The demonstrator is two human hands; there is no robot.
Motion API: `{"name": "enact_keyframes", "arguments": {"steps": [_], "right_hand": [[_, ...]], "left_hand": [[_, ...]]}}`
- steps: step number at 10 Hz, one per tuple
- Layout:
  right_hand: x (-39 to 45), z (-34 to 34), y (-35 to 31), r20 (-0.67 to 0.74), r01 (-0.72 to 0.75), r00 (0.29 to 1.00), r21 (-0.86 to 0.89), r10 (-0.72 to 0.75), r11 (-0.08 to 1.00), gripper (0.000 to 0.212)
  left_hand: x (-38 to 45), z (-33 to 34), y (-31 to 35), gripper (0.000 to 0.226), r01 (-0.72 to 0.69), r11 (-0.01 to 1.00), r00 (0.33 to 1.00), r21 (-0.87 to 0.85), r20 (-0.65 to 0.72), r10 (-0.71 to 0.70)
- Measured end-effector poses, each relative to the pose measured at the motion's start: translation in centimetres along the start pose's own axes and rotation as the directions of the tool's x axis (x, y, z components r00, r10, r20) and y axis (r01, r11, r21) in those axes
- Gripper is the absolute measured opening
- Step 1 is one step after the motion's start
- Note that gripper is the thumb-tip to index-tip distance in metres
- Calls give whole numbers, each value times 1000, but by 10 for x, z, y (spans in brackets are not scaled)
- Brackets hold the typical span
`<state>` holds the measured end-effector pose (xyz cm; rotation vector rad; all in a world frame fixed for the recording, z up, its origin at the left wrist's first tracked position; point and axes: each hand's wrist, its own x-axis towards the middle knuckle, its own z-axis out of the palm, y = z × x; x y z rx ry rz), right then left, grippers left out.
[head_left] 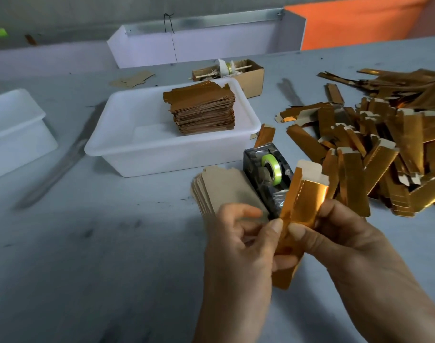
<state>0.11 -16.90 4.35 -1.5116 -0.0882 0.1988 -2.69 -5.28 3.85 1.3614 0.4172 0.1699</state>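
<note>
Both hands meet low and right of centre over the table (87, 243), sharing one gold blank (304, 203). The blank is held nearly upright in the air, leaning slightly toward 1 o'clock. Its shiny face is to the camera, a plain card tab shows at its top end, and its lower end pokes out below the hands at 6 o'clock. The left hand (241, 246) grips it from 9 o'clock: the thumb tip presses on the blank's left flap and curled fingers wrap across the lower part, while the bent forefinger stays apart from the card. The right hand (340, 243) pinches it from 3 o'clock, thumb on the front face just beside the left thumb, fingers curled behind the right edge. Just behind the blank, at 11 o'clock from the hands, sits a dark dispenser (253, 159) with a green tape roll (272, 167). Against the dispenser's left side lies a stack (218, 189) of plain brown card pieces, partly hidden by the left hand. At 2 o'clock a loose pile (397, 144) of gold pieces spreads to the right edge. Further back at 11 o'clock a white tub (142, 159) holds a tall bundle (204, 110) of brown-gold cards in its right rear corner. Behind the tub, at 12 o'clock, is a cardboard box (253, 78). A second tub (13, 125) sits at 9 o'clock by the left edge.
</note>
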Motion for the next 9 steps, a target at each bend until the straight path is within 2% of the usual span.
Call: {"name": "enact_keyframes", "arguments": {"steps": [2, 3, 4, 5, 6, 7, 8, 9], "right_hand": [[2, 1, 3, -72, -7, 997, -70, 2, 997, 13], [2, 1, 4, -73, -10, 997, -119, 2, 993, 10], [1, -4, 7, -47, -70, 997, -130, 65, 989, 11], [-1, -4, -1, -28, -116, 993, -131, 113, 985, 18], [1, -8, -11, -63, -72, 996, -155, 63, 985, 18], [5, -19, -21, -127, -83, 990, -155, 63, 984, 25], [18, -38, -25, -226, -64, 974, -146, 30, 987, 28], [44, -76, -20, -402, -26, 915, -176, -47, 984, 35]], "left_hand": [[-3, 0, 2, 12, -106, 952, 994, 289, 62, 92], [-4, -4, 7, 11, -235, 848, 972, 475, 94, 216], [1, -10, 10, 23, -246, 753, 968, 610, 200, 154], [3, -12, 6, 30, -132, 849, 942, 511, 332, -54], [6, -12, -1, 23, -4, 966, 891, 259, 439, -114], [11, -18, -10, 31, -125, 972, 970, 198, 230, 78], [26, -35, -20, 32, -262, 878, 922, 401, -165, 350], [35, -50, -37, 30, -206, 841, 863, 500, -313, 397]]}}
